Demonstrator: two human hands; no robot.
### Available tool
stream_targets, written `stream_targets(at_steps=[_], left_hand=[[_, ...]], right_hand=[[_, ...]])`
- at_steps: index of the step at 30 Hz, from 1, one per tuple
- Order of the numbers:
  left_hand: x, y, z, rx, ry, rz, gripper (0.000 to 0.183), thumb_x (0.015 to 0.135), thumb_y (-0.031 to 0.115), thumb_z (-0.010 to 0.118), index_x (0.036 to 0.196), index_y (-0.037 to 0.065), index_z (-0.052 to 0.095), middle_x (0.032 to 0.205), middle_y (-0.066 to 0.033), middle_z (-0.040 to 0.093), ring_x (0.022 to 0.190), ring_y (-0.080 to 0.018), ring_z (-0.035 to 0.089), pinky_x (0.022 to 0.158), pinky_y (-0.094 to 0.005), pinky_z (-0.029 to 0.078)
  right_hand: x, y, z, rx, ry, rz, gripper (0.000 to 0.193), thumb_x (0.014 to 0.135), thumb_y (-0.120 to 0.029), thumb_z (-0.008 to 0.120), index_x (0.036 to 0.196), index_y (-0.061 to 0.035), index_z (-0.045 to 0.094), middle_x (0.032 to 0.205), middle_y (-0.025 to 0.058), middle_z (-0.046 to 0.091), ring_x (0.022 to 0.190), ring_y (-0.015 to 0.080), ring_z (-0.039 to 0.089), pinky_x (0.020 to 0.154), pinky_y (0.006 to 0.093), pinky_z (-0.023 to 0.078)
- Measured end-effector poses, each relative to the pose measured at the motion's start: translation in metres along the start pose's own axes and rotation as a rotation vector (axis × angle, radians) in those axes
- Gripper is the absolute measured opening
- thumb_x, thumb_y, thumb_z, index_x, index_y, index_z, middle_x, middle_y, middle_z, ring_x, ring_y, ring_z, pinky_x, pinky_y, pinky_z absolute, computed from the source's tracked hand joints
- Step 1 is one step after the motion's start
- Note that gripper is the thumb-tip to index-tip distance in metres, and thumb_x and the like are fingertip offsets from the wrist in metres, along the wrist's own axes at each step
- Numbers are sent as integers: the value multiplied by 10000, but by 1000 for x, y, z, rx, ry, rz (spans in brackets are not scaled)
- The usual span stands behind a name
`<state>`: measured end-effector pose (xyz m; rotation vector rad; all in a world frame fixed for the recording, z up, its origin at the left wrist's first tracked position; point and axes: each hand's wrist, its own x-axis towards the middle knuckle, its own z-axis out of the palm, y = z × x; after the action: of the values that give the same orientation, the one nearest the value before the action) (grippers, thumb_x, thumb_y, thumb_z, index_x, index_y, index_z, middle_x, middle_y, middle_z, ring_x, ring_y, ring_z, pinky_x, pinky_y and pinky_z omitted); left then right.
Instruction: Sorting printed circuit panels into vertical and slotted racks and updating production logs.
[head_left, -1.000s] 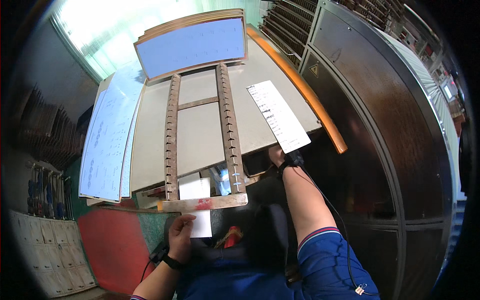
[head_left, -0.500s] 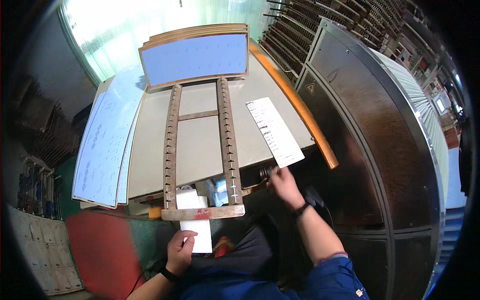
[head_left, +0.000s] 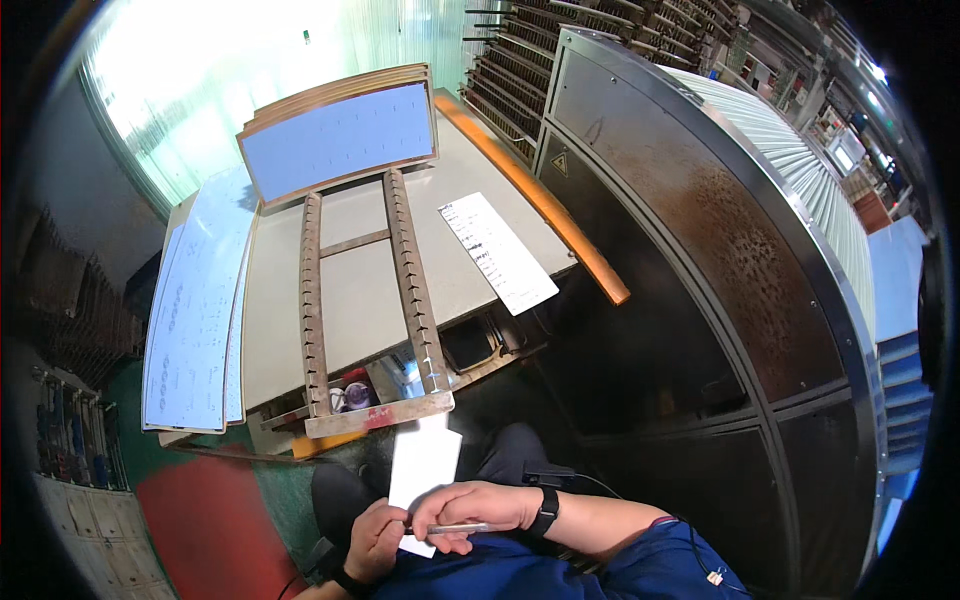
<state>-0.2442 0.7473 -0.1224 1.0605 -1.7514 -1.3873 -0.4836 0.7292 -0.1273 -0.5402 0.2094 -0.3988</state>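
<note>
My left hand (head_left: 378, 540) is low in front of my body, its fingers closed on the lower end of white paper sheets (head_left: 424, 465). Two sheets seem to overlap, one shifted against the other. My right hand (head_left: 478, 506) lies across their lower part, close against the left. A slim, pale pen-like stick (head_left: 458, 527) is gripped in its curled fingers; its exact kind is unclear. Just beyond the sheets stands a brown, notched metal rack (head_left: 380, 413) with two long rails, leaning on the table (head_left: 275, 320).
Blue-faced panels (head_left: 340, 140) stand stacked at the rack's far end. More bluish sheets (head_left: 190, 320) lie on the left. A white written-on sheet (head_left: 500, 255) rests at the table's right, by an orange bar (head_left: 540, 200). A dark metal cabinet (head_left: 690, 260) rises at right.
My right hand has come from the table's right front edge to the left hand, and a pen-like stick now shows in it. The white sheets are nearer my body. The view has shifted.
</note>
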Motion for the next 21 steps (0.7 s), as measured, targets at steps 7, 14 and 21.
stream_targets(at_steps=[7,14,21], left_hand=[[0,15,-2,158,-46,35,161,906,65,521,772,10,592,702,-122,531,640,-285,552,583,-362,432],[-11,-3,-17,118,162,-120,328,982,168,459,739,11,611,682,-99,549,631,-229,570,582,-354,440],[10,20,5,169,-129,-5,303,968,176,478,790,-19,625,748,-154,583,668,-313,593,623,-368,472]], right_hand=[[-3,3,33,-368,286,-214,298,1025,-231,530,1218,-23,621,882,12,628,748,58,564,676,188,458],[-110,-64,30,-467,903,-634,350,960,-348,610,1034,-18,700,734,46,663,635,96,610,580,230,495],[-106,-180,4,-807,1121,-1021,239,994,-218,586,1027,7,657,920,34,610,828,116,623,772,287,538]])
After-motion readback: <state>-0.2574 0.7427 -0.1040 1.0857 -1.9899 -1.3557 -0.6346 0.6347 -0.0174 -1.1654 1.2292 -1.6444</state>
